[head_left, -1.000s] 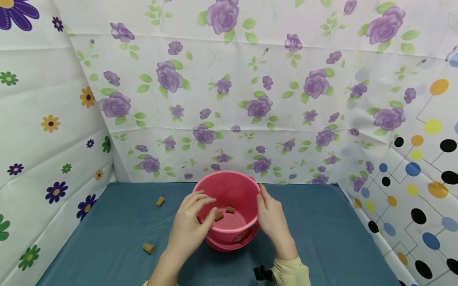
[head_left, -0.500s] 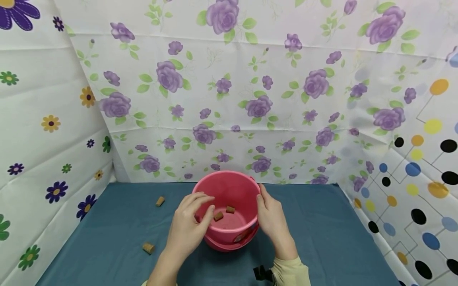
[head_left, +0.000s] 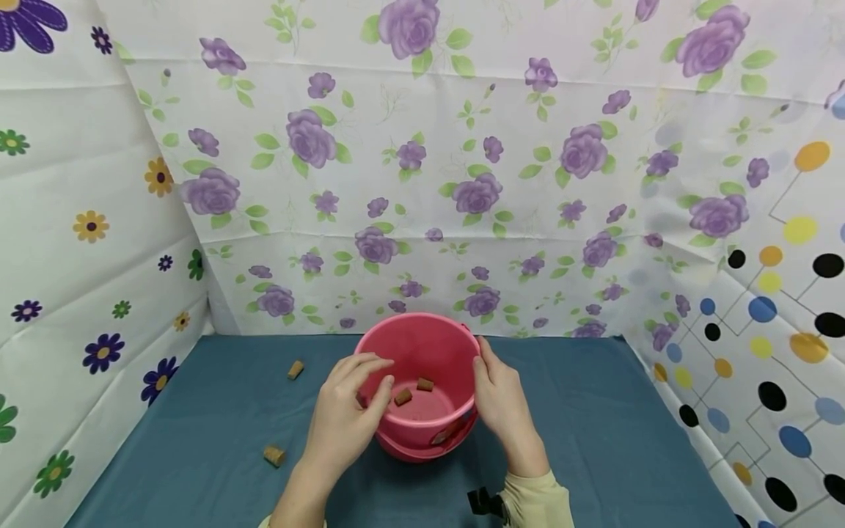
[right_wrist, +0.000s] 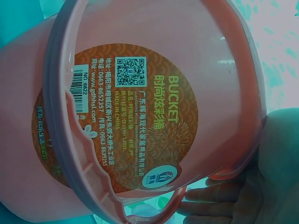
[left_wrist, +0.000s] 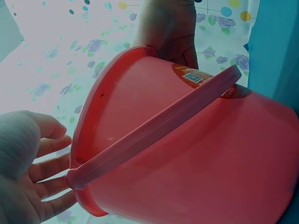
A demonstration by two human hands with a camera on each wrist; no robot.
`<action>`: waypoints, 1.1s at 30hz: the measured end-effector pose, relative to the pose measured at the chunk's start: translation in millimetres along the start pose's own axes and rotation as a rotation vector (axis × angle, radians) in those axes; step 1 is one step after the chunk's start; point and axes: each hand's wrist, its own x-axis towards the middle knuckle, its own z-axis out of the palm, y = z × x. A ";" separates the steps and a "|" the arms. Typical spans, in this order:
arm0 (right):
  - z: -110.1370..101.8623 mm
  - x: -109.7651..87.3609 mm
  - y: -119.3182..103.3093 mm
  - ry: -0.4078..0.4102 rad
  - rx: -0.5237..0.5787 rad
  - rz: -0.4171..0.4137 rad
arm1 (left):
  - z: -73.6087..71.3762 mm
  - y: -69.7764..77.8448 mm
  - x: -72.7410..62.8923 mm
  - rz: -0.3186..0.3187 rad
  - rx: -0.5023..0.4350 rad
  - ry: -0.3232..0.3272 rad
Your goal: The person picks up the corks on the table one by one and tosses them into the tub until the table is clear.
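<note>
A pink plastic bucket (head_left: 422, 433) stands on the blue cloth, its mouth tipped toward me and its handle (left_wrist: 159, 128) hanging down along the front. Two brown corks lie inside, a left cork (head_left: 403, 397) and a right cork (head_left: 425, 384). At the left rim my left hand (head_left: 343, 414) has its fingers spread, the thumb apart from them; in the left wrist view its fingertips meet the rim by the handle's hinge. My right hand (head_left: 500, 396) grips the right rim, thumb on the inner side and fingers along the outside wall, as the right wrist view shows.
Two more corks lie on the cloth left of the bucket, a far cork (head_left: 295, 369) and a near cork (head_left: 274, 456). A round label (right_wrist: 140, 112) sits on the bucket's wall. Patterned sheets (head_left: 422, 183) enclose the back and both sides.
My left hand has drawn slightly left and its thumb has moved off the left cork, which now shows fully. The right hand keeps its grip, and the bucket stands where it was.
</note>
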 end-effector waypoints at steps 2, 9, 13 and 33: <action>-0.1 0.0 -0.4 0.000 0.003 0.002 | -0.5 0.0 0.4 0.003 -0.005 0.001; 0.1 -0.5 0.3 0.004 0.007 0.007 | -3.7 -0.5 0.8 0.016 -0.010 0.013; 0.5 -0.5 1.1 0.007 0.005 0.000 | -5.7 -0.9 0.6 0.020 -0.008 0.015; 1.5 0.9 -0.5 0.001 0.004 0.001 | -51.3 -29.9 -6.9 -0.028 0.050 0.105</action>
